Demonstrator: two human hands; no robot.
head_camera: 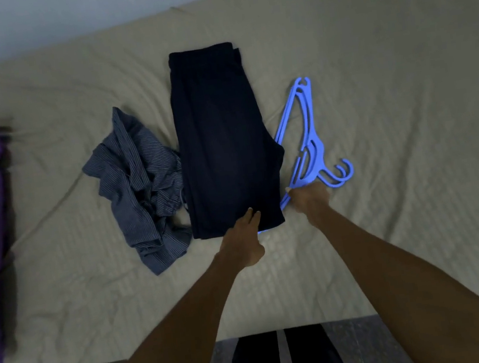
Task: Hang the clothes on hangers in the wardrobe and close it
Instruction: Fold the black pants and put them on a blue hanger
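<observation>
Your left hand lay with straight fingers on the near end of the folded dark trousers at the middle of the bed. Your right hand gripped the blue hangers just right of them — partly under the trousers. A crumpled striped shirt lay left, touching them.

Nothing readable anywhere: no text, label, brand or number on the dark folded trousers, the striped shirt, the blue hangers or the bed sheet.
</observation>
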